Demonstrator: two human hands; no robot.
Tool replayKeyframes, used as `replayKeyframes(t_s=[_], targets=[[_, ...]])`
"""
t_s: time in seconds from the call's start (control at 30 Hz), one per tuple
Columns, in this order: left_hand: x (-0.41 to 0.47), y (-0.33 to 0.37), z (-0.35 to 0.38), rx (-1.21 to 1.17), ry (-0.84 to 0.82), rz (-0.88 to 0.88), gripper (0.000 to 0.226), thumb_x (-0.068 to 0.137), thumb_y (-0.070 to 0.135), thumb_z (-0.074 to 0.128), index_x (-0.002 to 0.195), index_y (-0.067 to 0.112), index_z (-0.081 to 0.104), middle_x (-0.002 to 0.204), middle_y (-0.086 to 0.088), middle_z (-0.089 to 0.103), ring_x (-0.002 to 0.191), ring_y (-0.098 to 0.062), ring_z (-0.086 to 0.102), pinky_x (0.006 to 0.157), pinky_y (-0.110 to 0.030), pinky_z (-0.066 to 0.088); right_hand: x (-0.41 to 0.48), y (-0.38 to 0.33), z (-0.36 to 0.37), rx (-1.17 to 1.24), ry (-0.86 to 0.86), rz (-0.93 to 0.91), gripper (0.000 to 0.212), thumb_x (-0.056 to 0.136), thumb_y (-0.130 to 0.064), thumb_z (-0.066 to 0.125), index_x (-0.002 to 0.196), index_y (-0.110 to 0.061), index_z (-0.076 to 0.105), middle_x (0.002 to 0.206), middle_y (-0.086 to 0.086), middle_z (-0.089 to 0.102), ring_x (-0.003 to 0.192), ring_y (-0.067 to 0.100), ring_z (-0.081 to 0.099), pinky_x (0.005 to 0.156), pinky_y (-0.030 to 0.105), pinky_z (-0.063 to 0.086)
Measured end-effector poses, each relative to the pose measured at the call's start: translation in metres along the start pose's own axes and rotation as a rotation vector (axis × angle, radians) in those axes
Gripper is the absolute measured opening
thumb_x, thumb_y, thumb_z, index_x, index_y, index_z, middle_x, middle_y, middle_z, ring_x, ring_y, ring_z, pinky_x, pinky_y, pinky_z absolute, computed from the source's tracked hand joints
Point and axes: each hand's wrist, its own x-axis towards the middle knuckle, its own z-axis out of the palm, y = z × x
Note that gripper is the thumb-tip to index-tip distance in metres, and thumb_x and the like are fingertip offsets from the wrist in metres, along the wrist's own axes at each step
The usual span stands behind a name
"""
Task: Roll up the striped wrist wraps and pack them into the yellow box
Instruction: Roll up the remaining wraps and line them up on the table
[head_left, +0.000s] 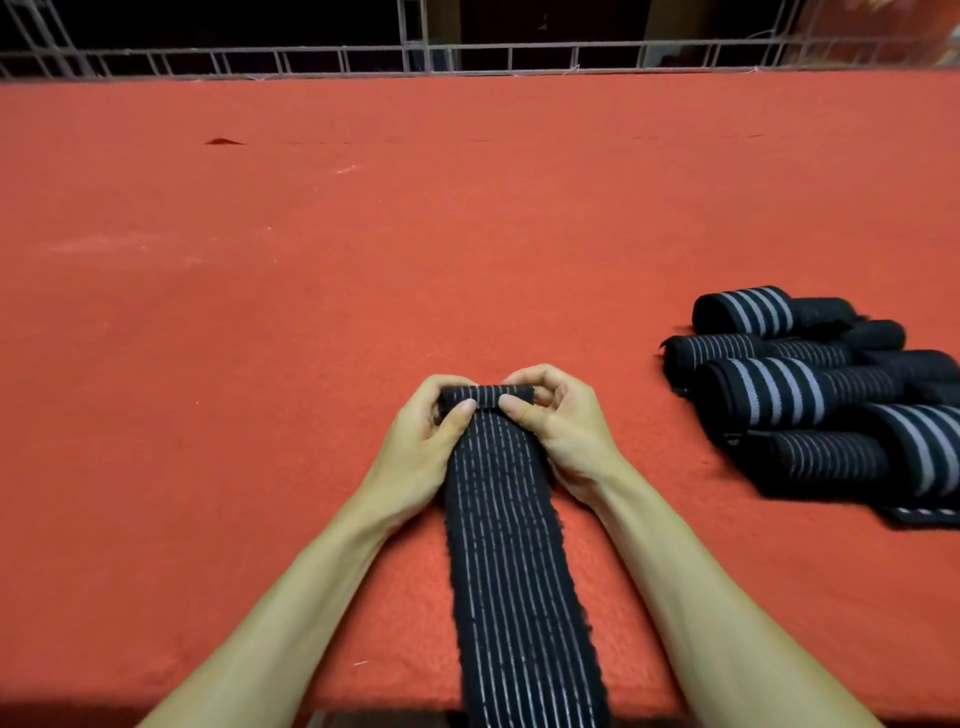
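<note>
A black striped wrist wrap (519, 561) lies lengthwise at the near centre of a red-covered worktop (311, 260). Its far end is turned into a small tight roll (485, 397), and its near end runs over the worktop's edge and out of the bottom of the frame. The left hand (426, 431) and right hand (561, 421) pinch that roll from either side, fingers (452, 382) curled over its far side and thumbs pressed on the near side. The roll's two ends are hidden inside the hands. Both bare forearms reach in from the near edge, flanking the flat strip.

To the right, well apart from the hands, sits a pile of rolled wraps (810, 395), black with pale stripes, lying close together. The right edge of the frame cuts off the pile, and the dark cloth makes it hard to tell where one roll ends and the next begins. A flat striped piece (919, 514) at the pile's near side is also cut off. A metal railing (467, 54) runs along the worktop's far edge; what is behind it is too dark to make out.
</note>
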Motion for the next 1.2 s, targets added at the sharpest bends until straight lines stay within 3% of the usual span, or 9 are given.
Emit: replayKeyframes(t_s=[0.1, 0.23, 0.37, 0.57, 0.67, 0.83, 1.03, 1.13, 1.2], targets=[[0.0004, 0.0016, 0.0003, -0.02, 0.016, 0.042, 0.013, 0.098, 0.008, 0.052, 0.106, 0.016, 0.058, 0.098, 0.005, 0.065, 0.091, -0.001, 0.061, 0.082, -0.016, 0.046, -0.0016, -0.0048, 0.0011, 0.08, -0.052, 0.084, 0.005, 0.09, -0.014, 0.065, 0.09, -0.009, 0.064, 0.082, 0.009, 0.065, 0.069, 0.014, 0.062, 0.062, 0.024, 0.051], [0.0016, 0.0021, 0.0004, -0.035, 0.017, 0.062, 0.014, 0.097, 0.005, 0.052, 0.105, 0.014, 0.059, 0.098, 0.003, 0.065, 0.091, -0.003, 0.061, 0.082, -0.018, 0.048, 0.0, -0.0062, 0.0025, 0.071, -0.071, 0.16, 0.04, 0.096, -0.038, 0.055, 0.098, 0.0, 0.065, 0.08, 0.01, 0.064, 0.069, 0.016, 0.06, 0.064, 0.029, 0.048], [0.0021, -0.0021, -0.0036, -0.086, 0.003, -0.004, 0.017, 0.095, 0.003, 0.054, 0.106, 0.015, 0.062, 0.099, 0.001, 0.068, 0.093, -0.008, 0.063, 0.081, -0.022, 0.051, -0.0005, -0.0033, 0.0043, 0.059, -0.024, 0.109, 0.02, 0.094, -0.027, 0.06, 0.083, -0.01, 0.065, 0.073, 0.004, 0.063, 0.068, 0.015, 0.057, 0.066, 0.03, 0.046], [0.0045, -0.0029, -0.0023, -0.088, 0.036, -0.052, 0.025, 0.093, 0.001, 0.057, 0.105, 0.022, 0.063, 0.096, 0.012, 0.068, 0.088, 0.0, 0.061, 0.074, -0.014, 0.048, 0.0003, -0.0001, 0.0011, 0.017, -0.021, 0.019, 0.01, 0.092, -0.01, 0.063, 0.1, -0.007, 0.067, 0.093, 0.008, 0.07, 0.083, 0.012, 0.065, 0.074, 0.024, 0.052], [0.0032, 0.0012, 0.0018, -0.106, 0.016, -0.133, 0.022, 0.092, 0.028, 0.059, 0.113, 0.024, 0.058, 0.097, 0.011, 0.063, 0.079, 0.004, 0.057, 0.063, -0.011, 0.044, -0.0009, 0.0, 0.0013, -0.015, 0.001, -0.024, 0.014, 0.091, -0.001, 0.062, 0.099, -0.012, 0.065, 0.092, 0.003, 0.069, 0.082, 0.007, 0.065, 0.071, 0.021, 0.051], [0.0008, 0.0027, 0.0031, 0.057, -0.011, -0.106, 0.038, 0.088, 0.054, 0.043, 0.108, 0.025, 0.056, 0.095, 0.011, 0.063, 0.085, 0.001, 0.059, 0.081, -0.024, 0.048, -0.0046, -0.0039, -0.0002, -0.039, -0.009, -0.076, 0.02, 0.087, 0.007, 0.063, 0.095, -0.011, 0.062, 0.093, 0.005, 0.067, 0.08, 0.014, 0.065, 0.072, 0.027, 0.055], [-0.0035, -0.0006, 0.0023, 0.124, 0.004, 0.007, 0.013, 0.1, 0.034, 0.047, 0.101, 0.022, 0.053, 0.084, 0.016, 0.059, 0.077, 0.001, 0.054, 0.075, -0.027, 0.045, -0.0077, -0.0036, 0.0002, 0.017, -0.043, -0.033, 0.023, 0.086, 0.01, 0.062, 0.092, -0.012, 0.06, 0.088, 0.012, 0.064, 0.077, 0.02, 0.063, 0.071, 0.035, 0.053], [-0.0032, 0.0011, 0.0015, 0.085, 0.008, 0.064, 0.012, 0.101, 0.009, 0.046, 0.1, 0.019, 0.053, 0.09, 0.006, 0.059, 0.082, -0.001, 0.054, 0.078, -0.02, 0.045, -0.0063, -0.0029, 0.0013, 0.037, -0.066, 0.018, 0.011, 0.088, -0.011, 0.067, 0.098, -0.01, 0.063, 0.093, 0.01, 0.064, 0.084, 0.022, 0.061, 0.075, 0.034, 0.051], [-0.0038, 0.0032, 0.0018, 0.067, 0.004, 0.077, 0.02, 0.099, 0.002, 0.046, 0.099, 0.021, 0.054, 0.092, 0.006, 0.06, 0.084, 0.001, 0.056, 0.078, -0.015, 0.044, -0.0057, -0.0035, 0.0042, 0.036, -0.07, 0.058, 0.025, 0.088, -0.033, 0.066, 0.096, -0.009, 0.065, 0.089, 0.012, 0.062, 0.081, 0.025, 0.057, 0.071, 0.035, 0.048]])
